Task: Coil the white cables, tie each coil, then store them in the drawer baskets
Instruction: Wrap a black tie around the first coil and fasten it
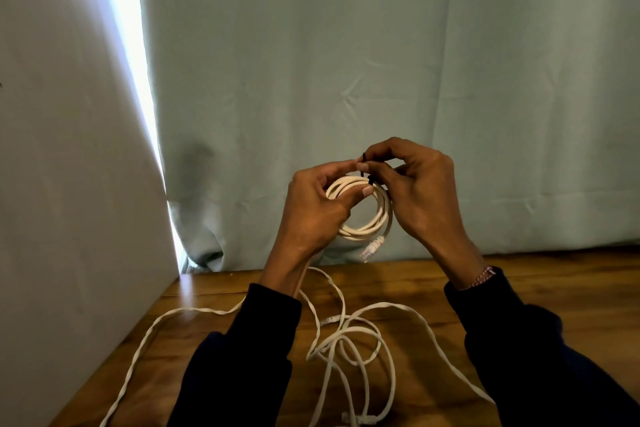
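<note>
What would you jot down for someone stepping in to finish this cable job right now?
Left hand grips the coiled white cable, held up above the wooden table.
Right hand pinches the black tie at the top of the coil.
Done: one cable coiled; its tie is going on.
Left: finish this tie, coil and tie the loose white cables on the table, store all in the drawer baskets, which are out of view.

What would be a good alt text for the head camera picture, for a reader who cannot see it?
Two hands hold a coil of white cable above a wooden table; the left hand grips the coil while the right hand pinches a black tie around it. More white cable lies loose on the table.
</note>
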Tool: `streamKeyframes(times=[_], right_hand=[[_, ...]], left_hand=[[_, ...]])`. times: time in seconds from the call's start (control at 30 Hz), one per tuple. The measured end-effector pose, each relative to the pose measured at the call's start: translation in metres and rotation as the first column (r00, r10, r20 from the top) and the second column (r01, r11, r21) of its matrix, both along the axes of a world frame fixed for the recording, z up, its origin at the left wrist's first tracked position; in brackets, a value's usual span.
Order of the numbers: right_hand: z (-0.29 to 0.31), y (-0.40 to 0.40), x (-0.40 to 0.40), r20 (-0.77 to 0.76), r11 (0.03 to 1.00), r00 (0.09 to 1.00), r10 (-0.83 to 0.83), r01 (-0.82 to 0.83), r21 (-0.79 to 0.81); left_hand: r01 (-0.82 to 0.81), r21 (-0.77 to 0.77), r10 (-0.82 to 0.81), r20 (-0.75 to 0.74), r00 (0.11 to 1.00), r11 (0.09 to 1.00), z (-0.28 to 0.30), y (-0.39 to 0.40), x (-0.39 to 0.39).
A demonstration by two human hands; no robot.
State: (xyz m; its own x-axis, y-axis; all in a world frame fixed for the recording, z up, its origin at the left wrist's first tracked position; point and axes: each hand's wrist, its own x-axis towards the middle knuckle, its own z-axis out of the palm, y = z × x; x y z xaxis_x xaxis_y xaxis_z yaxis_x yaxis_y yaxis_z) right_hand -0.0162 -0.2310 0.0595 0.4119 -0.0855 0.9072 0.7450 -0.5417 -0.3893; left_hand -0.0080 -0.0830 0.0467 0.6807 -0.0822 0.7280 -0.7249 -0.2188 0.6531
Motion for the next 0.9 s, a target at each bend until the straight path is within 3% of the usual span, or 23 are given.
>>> streamKeyframes(times=[0.27,0.4,0.7,0.9], right_hand=[[0.009,-0.01,-0.004,0.079,0.962,0.997,-0.013,0.035,-0.272],[0.011,-0.015,-0.003,0.118,0.942,0.992,-0.045,0.082,-0.326],[0.01,-0.016,-0.007,0.052,0.935,0.999,-0.004,0.022,-0.353],[0.013,-0.021,-0.01,0.068,0.927,0.998,0.004,0.022,-0.375]], left_hand=[[0.016,-0.121,-0.03,-0.116,0.993,0.993,0.004,0.004,0.0],[0.029,-0.18,-0.057,-0.153,0.987,0.983,0.005,-0.001,-0.003],[-0.09,-0.026,0.088,-0.079,0.993,0.996,0.001,-0.001,0.0],[0.077,-0.209,-0.121,-0.205,0.971,0.975,0.005,0.001,-0.004]])
